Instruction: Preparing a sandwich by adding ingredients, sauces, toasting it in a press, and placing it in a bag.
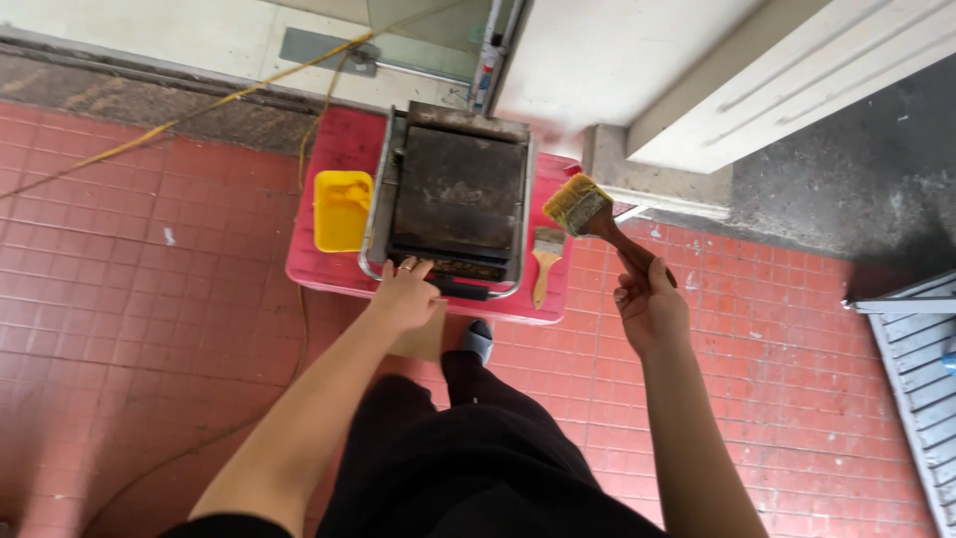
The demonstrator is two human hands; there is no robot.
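Note:
A dark, greasy metal griddle pan (456,191) with a steel frame rests on a red plastic stool (339,274). My left hand (403,293) grips the pan's near edge, a ring on one finger. My right hand (649,299) holds a wide paintbrush (588,211) by its brown wooden handle, its yellowish bristles raised just right of the pan. A smaller brush (544,261) with a light wooden handle lies on the stool beside the pan. A yellow plastic tub (342,209) sits on the stool's left side.
The floor is red tile (149,289). A yellow cord (229,98) runs along the grey threshold at the back. A white door frame (757,90) stands at the right, with grey slats (921,369) at the far right. My dark trousers and a foot (479,342) are below.

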